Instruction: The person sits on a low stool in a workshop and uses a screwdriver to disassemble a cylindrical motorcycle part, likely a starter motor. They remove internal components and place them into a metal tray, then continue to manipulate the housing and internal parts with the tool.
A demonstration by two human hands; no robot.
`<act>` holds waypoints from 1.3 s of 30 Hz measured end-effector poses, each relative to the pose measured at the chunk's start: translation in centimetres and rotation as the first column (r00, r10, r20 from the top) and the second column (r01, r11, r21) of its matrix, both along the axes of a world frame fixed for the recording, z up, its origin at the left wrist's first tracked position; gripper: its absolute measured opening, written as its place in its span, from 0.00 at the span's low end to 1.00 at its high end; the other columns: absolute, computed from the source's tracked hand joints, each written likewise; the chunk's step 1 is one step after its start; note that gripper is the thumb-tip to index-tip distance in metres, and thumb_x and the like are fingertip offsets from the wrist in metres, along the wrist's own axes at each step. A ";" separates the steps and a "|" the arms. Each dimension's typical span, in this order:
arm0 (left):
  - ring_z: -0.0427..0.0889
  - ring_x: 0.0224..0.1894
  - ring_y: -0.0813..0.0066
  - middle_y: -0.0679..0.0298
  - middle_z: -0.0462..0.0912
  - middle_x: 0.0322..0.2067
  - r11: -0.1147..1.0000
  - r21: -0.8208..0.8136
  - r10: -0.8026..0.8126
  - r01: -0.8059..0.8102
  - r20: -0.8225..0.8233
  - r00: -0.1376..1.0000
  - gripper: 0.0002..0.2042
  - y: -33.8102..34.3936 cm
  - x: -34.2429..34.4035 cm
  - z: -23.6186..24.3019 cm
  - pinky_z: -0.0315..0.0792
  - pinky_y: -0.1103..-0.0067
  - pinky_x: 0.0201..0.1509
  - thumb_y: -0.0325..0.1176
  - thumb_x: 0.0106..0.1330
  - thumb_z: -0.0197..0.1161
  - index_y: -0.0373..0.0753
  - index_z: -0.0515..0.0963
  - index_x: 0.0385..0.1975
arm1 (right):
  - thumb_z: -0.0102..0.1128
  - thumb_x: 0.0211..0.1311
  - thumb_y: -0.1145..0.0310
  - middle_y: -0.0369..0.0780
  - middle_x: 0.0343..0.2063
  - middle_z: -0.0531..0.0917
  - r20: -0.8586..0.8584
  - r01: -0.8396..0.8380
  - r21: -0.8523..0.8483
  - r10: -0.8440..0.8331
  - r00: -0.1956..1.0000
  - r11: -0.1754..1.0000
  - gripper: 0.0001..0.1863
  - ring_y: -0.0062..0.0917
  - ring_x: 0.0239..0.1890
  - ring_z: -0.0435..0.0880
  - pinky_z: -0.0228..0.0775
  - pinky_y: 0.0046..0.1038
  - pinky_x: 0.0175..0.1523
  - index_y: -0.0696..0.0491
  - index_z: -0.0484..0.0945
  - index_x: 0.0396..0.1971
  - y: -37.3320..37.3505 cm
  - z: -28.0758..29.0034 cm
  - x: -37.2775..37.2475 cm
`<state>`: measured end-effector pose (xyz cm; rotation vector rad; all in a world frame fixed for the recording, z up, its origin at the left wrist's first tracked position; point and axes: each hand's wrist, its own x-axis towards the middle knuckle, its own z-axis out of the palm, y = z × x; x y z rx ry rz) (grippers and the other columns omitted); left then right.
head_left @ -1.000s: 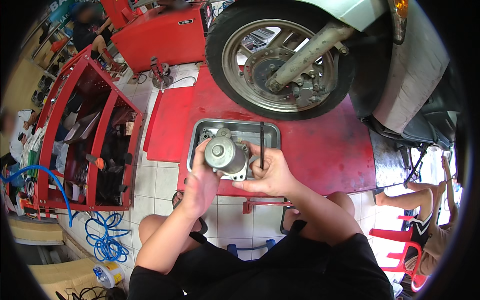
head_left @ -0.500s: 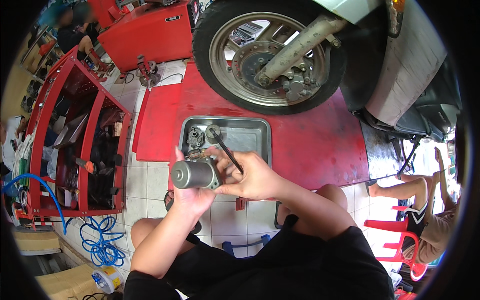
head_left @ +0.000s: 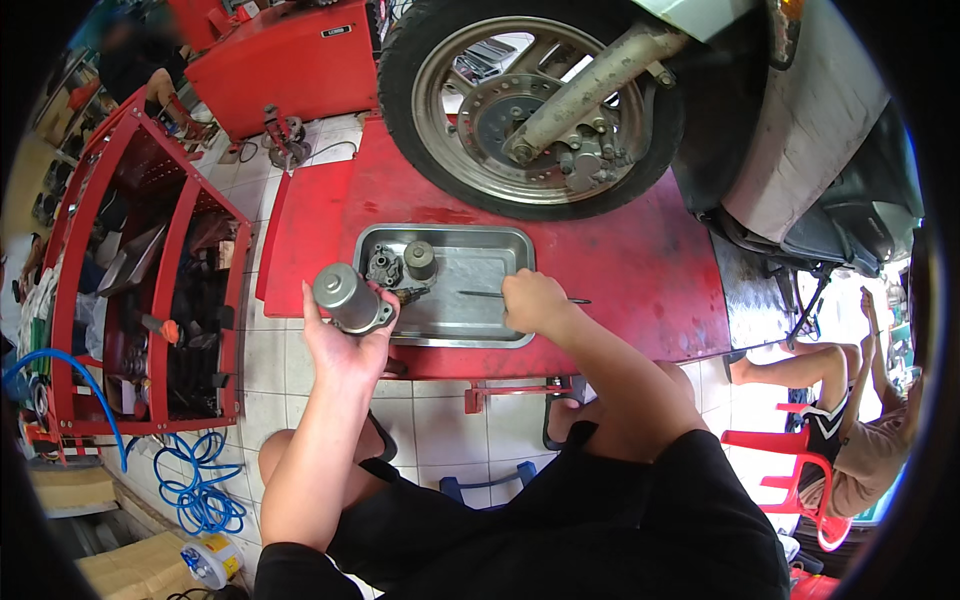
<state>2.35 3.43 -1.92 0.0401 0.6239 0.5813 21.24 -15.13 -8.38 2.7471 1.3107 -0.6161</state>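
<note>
A grey metal starter motor point(head_left: 345, 292) with a rounded end cap and a flange rests in my left hand point(head_left: 342, 345), whose fingers wrap round it. It is held at the left front corner of a shallow steel tray point(head_left: 470, 325). My right hand point(head_left: 534, 301), closed in a fist over the tray's right edge, grips a thin dark rod-like tool point(head_left: 481, 294). The tool points left across the tray. Inside the tray's left side lie a cast metal housing point(head_left: 383, 266), a short metal cylinder point(head_left: 420, 259) and a small dark part point(head_left: 411, 295), partly hidden by the motor.
The tray sits on a red platform point(head_left: 630, 290) beneath a motorcycle's front wheel point(head_left: 530, 110). A red tool cart point(head_left: 180, 300) stands left, with a coiled blue hose point(head_left: 203, 485) below. At right, a person sits near a red plastic chair point(head_left: 800, 460); another person is far left.
My hands have moved apart: the left went slightly left and up with the motor, now more upright. My right hand moved right and up with the tool, which turned nearly level.
</note>
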 end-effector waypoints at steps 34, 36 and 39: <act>0.82 0.45 0.61 0.56 0.82 0.40 0.970 0.222 -0.090 0.093 -0.024 0.996 0.32 -3.0 1.6 -1.7 0.76 0.65 0.55 0.66 0.74 0.45 0.37 0.76 0.45 | 0.77 0.53 0.67 0.46 0.31 0.85 -0.230 0.082 0.887 0.282 0.931 0.454 0.15 0.40 0.33 0.86 0.77 0.35 0.38 0.62 0.84 0.34 1.6 6.3 -7.4; 0.83 0.43 0.67 0.62 0.83 0.38 0.953 0.288 -0.100 0.099 -0.011 0.995 0.29 -3.2 1.3 -2.0 0.76 0.69 0.54 0.64 0.75 0.46 0.40 0.77 0.38 | 0.77 0.53 0.66 0.46 0.30 0.84 -0.208 0.062 0.881 0.268 0.941 0.468 0.16 0.43 0.33 0.85 0.77 0.36 0.38 0.62 0.84 0.33 1.6 6.2 -7.6; 0.84 0.42 0.67 0.61 0.84 0.35 0.938 0.328 -0.126 0.111 0.023 0.992 0.30 -3.4 0.9 -2.4 0.79 0.68 0.48 0.65 0.74 0.46 0.40 0.78 0.37 | 0.77 0.51 0.66 0.48 0.28 0.83 -0.172 0.030 0.867 0.243 0.955 0.497 0.15 0.45 0.30 0.84 0.75 0.38 0.36 0.63 0.81 0.28 1.8 6.5 -7.9</act>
